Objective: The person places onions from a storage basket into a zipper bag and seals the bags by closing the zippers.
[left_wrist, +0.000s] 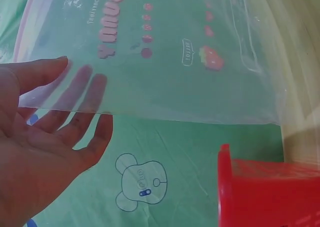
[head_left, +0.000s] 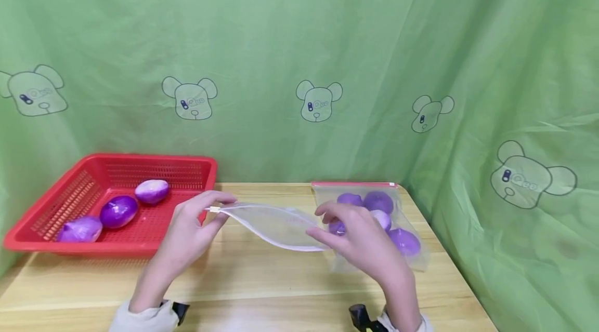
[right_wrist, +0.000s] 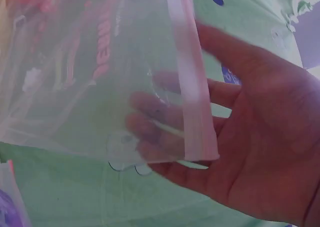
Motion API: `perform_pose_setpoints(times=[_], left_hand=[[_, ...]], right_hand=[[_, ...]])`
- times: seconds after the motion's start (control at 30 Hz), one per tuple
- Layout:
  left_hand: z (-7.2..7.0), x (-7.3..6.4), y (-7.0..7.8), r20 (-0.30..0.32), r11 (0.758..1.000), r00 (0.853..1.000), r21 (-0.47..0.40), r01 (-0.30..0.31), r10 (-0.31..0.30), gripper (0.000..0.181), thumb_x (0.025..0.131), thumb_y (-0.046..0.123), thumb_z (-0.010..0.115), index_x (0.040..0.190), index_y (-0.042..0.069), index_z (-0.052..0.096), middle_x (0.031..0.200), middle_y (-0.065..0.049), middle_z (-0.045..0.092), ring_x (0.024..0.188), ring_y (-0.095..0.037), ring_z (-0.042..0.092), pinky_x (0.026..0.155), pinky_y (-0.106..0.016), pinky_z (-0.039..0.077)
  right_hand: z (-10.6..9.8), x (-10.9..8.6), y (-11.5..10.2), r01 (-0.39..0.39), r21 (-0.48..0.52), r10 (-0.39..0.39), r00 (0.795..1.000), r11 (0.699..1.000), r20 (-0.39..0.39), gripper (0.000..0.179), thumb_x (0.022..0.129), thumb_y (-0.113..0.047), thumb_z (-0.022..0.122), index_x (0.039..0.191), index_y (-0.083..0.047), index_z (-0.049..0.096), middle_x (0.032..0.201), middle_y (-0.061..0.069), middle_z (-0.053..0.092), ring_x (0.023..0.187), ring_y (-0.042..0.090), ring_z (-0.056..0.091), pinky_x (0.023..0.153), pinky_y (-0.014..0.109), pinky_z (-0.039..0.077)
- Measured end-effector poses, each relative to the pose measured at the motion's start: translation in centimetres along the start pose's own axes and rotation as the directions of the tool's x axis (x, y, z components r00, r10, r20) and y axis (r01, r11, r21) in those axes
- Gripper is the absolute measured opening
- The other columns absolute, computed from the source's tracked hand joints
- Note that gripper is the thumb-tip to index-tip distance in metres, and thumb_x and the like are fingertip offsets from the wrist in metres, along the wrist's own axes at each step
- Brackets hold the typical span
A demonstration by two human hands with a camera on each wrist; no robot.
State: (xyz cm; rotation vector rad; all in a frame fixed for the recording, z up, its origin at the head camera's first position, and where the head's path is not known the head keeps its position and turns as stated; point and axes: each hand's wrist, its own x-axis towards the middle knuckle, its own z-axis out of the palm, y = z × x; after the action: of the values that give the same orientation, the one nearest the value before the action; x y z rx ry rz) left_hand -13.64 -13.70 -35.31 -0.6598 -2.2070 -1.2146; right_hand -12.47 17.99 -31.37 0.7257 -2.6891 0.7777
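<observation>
A clear slider zip bag hangs over the middle of the table, its mouth parted. Pink lettering and a strawberry print show on it in the left wrist view. My left hand pinches the mouth's left end beside the slider, thumb in front and fingers behind the film. At the other end, my right hand holds the bag between thumb and fingers; the fingers show through the plastic in the right wrist view.
To the left stands a red basket with three purple onions in it. Another zip bag, with several purple onions inside, lies at the table's right, partly behind my right hand. A green curtain surrounds the wooden table.
</observation>
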Motion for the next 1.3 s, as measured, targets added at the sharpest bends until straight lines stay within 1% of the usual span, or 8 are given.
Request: perform_pose_setpoints(times=[0.2,0.27,0.37,0.5,0.63,0.9,1.1,1.3], left_hand=[[-0.5,0.1,1.7,-0.035,0.999,0.999,0.046,0.018,-0.016,0.051,0.082,-0.007,0.073,0.127,0.016,0.063,0.121,0.001,0.068,0.111,-0.016,0.062,0.099,-0.021,0.044],[-0.7,0.2,3.1,-0.090,0.995,0.995,0.090,-0.044,0.052,0.048,0.082,-0.004,0.069,0.126,0.012,0.063,0.126,-0.004,0.063,0.117,-0.021,0.056,0.101,-0.022,0.039],[-0.5,0.2,5.3,-0.140,0.958,0.962,0.200,-0.204,0.234,0.034,0.082,0.006,0.068,0.116,0.005,0.066,0.122,-0.011,0.061,0.115,-0.030,0.054,0.100,-0.035,0.040],[0.9,-0.6,7.4,0.032,0.881,0.933,0.319,-0.348,0.358,0.029,0.085,0.025,0.074,0.106,0.005,0.069,0.108,-0.007,0.066,0.102,-0.026,0.061,0.091,-0.041,0.049],[3.3,-1.4,7.5,0.268,0.841,0.929,0.412,-0.351,0.257,0.035,0.080,0.021,0.082,0.110,0.009,0.069,0.108,-0.003,0.068,0.107,-0.022,0.062,0.098,-0.040,0.049],[5.7,-2.3,7.2,0.376,0.755,0.891,0.497,-0.427,0.257,0.024,0.069,-0.002,0.077,0.085,0.013,0.070,0.085,0.001,0.069,0.086,-0.016,0.065,0.098,-0.043,0.049],[6.4,-2.7,7.8,0.467,0.759,0.857,0.470,-0.451,0.219,0.024,0.071,0.000,0.076,0.088,0.015,0.068,0.086,0.002,0.066,0.077,-0.017,0.065,0.072,-0.035,0.054],[6.6,-2.9,8.1,0.496,0.830,0.848,0.382,-0.406,0.187,0.028,0.071,-0.004,0.071,0.088,0.016,0.063,0.077,0.006,0.063,0.067,-0.015,0.062,0.061,-0.029,0.050]], right_hand=[[1.5,0.6,-0.8,0.046,-0.074,-0.052,0.995,0.996,-0.083,0.006,0.093,-0.018,0.070,0.091,-0.021,0.074,0.079,-0.016,0.066,0.073,0.000,0.061,0.067,0.024,0.054],[1.8,0.8,-1.0,0.043,-0.088,-0.054,0.991,0.995,-0.124,0.009,0.093,-0.016,0.070,0.087,-0.022,0.074,0.073,-0.017,0.061,0.066,-0.001,0.056,0.062,0.022,0.051],[2.2,1.0,-1.3,0.052,-0.105,-0.068,0.984,0.993,-0.164,0.011,0.093,-0.016,0.069,0.085,-0.022,0.074,0.068,-0.016,0.057,0.060,-0.002,0.050,0.058,0.020,0.047],[2.4,1.1,-1.2,0.087,-0.107,-0.108,0.971,0.990,-0.212,0.010,0.092,-0.014,0.070,0.086,-0.018,0.075,0.068,-0.014,0.059,0.058,-0.003,0.050,0.056,0.019,0.048],[2.5,1.1,-1.1,0.148,-0.084,-0.164,0.955,0.985,-0.245,0.008,0.093,-0.013,0.069,0.089,-0.013,0.076,0.071,-0.011,0.063,0.060,-0.001,0.054,0.058,0.019,0.050],[2.2,0.7,-2.5,0.090,-0.210,-0.122,0.982,0.973,-0.144,0.015,0.088,-0.010,0.072,0.103,-0.012,0.073,0.089,-0.002,0.071,0.077,0.012,0.065,0.068,0.027,0.056],[2.9,0.3,-3.3,0.060,-0.223,-0.057,0.998,0.973,0.018,0.023,0.085,-0.009,0.074,0.107,-0.012,0.073,0.093,0.000,0.073,0.083,0.017,0.067,0.072,0.032,0.056],[3.1,0.7,-2.6,-0.026,-0.180,-0.008,0.983,0.983,-0.181,0.017,0.089,-0.003,0.067,0.103,-0.009,0.077,0.081,0.003,0.073,0.060,0.009,0.059,0.057,0.022,0.052]])
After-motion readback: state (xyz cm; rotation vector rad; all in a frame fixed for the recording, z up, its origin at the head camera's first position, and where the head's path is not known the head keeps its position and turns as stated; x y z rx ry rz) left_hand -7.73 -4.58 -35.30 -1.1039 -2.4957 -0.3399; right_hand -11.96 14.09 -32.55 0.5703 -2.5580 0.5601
